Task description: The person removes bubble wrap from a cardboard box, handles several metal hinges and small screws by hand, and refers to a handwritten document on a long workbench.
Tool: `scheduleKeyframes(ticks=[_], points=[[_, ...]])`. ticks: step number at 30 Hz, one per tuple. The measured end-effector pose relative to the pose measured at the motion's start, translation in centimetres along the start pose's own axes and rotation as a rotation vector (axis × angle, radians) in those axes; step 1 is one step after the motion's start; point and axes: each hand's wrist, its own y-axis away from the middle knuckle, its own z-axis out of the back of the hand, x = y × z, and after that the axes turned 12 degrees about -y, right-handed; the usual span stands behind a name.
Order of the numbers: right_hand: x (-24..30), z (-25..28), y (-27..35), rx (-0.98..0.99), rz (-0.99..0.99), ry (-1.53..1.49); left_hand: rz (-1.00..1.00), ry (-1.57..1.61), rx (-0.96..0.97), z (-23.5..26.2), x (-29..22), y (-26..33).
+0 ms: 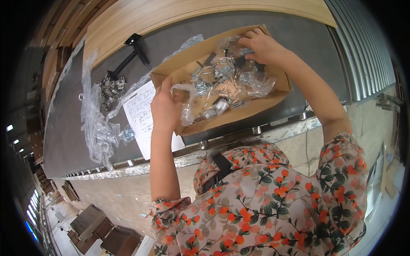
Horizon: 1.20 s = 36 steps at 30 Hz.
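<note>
A shallow cardboard box (192,55) sits on the dark table, holding mixed hardware. My left hand (165,109) is closed over the box's left wall, fingers hooked on its edge. At the far right corner, my right hand (265,48) reaches in with its fingers bent and apart, next to clear plastic bags and dark pieces. I see nothing held in it, though its fingertips are partly hidden. Wooden dowels (228,87) lie loose in the middle of the box, beside a heap of metal screws (202,85). A clear plastic bag (259,85) lies near the right wall.
Left of the box lie a handwritten paper sheet (139,113), crumpled clear plastic wrap (96,128), a pile of metal fittings (112,90) and a black metal bracket (128,59). A wooden panel (188,13) runs along the back. Metal rollers (363,47) are at right.
</note>
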Motion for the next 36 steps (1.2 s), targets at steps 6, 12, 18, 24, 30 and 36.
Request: scheduleKeyframes(ticks=[6,12,18,24,30,36], points=[[5.4,3.3,4.0,0.193,-0.006,-0.073,-0.18,-0.191,-0.166,0.8,-3.4,1.5],[4.1,-0.7,7.1,0.309,-0.107,0.082,-0.552,0.143,-0.067,-2.6,-7.3,2.3],[5.1,5.2,5.7,0.281,-0.237,-1.198,-0.076,0.625,0.357,-1.6,-8.3,2.0],[5.8,3.4,5.7,0.183,-0.377,-1.747,-0.072,1.361,0.413,-0.8,-8.6,1.9],[8.3,2.8,4.7,-0.179,-0.44,-1.554,0.257,1.524,0.443,-2.3,-6.4,2.9],[9.5,1.8,4.1,-0.37,-0.22,-1.384,0.302,1.663,0.369,-2.2,-5.8,3.7]])
